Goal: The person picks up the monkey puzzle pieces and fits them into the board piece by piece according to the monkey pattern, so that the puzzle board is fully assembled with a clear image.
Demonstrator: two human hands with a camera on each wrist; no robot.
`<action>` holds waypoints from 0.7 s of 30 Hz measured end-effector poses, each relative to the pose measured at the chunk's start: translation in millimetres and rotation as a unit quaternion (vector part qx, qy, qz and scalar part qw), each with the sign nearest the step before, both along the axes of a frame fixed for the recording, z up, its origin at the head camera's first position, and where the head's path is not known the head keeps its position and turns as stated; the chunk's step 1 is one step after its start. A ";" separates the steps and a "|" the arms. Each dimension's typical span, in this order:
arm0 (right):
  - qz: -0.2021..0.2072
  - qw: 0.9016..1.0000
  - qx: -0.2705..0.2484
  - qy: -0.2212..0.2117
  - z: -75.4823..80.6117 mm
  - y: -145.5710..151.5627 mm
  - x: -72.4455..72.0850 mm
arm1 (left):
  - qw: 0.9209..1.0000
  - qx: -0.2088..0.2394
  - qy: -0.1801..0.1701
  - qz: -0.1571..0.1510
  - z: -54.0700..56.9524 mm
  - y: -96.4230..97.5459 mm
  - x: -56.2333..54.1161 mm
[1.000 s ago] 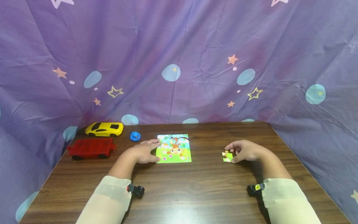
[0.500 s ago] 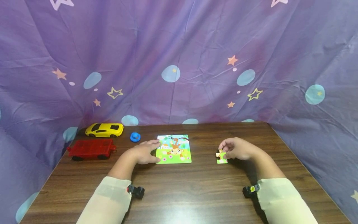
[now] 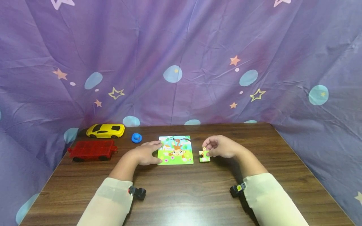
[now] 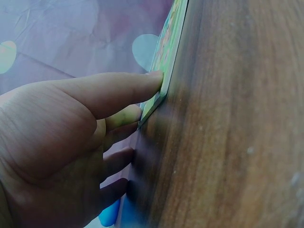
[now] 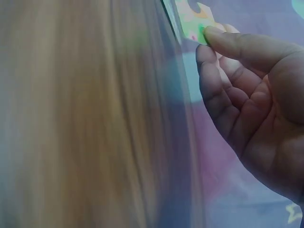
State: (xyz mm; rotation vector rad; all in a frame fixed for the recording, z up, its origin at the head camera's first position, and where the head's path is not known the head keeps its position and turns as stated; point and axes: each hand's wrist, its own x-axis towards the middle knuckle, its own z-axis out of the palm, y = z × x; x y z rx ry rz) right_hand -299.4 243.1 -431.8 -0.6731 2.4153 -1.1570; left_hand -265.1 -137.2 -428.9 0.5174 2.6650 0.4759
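A square picture board [image 3: 176, 151] with a cartoon monkey hanging from a branch lies flat mid-table. At its left edge is my left hand [image 3: 145, 153], with the thumb on the near-left corner and the fingertips at the far-left part. The left wrist view shows that thumb [image 4: 142, 85] on the board's edge [image 4: 164, 80], the other fingers spread and fairly straight. Just right of the board, my right hand [image 3: 222, 146] pinches a green jigsaw puzzle piece [image 3: 204, 156] between thumb and fingers. In the right wrist view the piece [image 5: 192, 23] overlaps the board's edge [image 5: 172, 19].
To the left on the wooden table [image 3: 181, 194] stand a yellow toy car [image 3: 106, 130] and a red toy wagon [image 3: 91, 149]. A small blue rubber duck [image 3: 137, 137] sits between the car and the board. Behind the table hangs a purple curtain [image 3: 209, 62].
My right hand has carried the puzzle piece leftward, from well right of the board to close beside its right edge. The left hand and the board have stayed in place.
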 end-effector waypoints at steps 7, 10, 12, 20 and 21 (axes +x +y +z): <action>0.013 1.000 -0.011 0.001 0.9 -30.4 -3.4 | 1.000 -0.004 0.000 -0.001 -1.5 -0.5 -1.5; 0.014 1.000 -0.005 0.005 1.1 -40.9 -4.5 | 1.000 0.000 0.004 -0.003 -1.5 -0.8 -1.4; 0.017 1.000 -0.003 0.008 1.5 -47.0 -5.3 | 1.000 0.001 0.006 -0.004 -1.8 -1.2 -1.4; 0.025 1.000 0.007 0.007 -0.1 -64.1 -8.8 | 1.000 -0.005 0.004 -0.002 -1.7 -0.5 -1.4; 0.024 1.000 0.010 0.006 -0.4 -65.7 -9.0 | 1.000 -0.006 0.005 -0.002 -2.0 -0.5 -1.3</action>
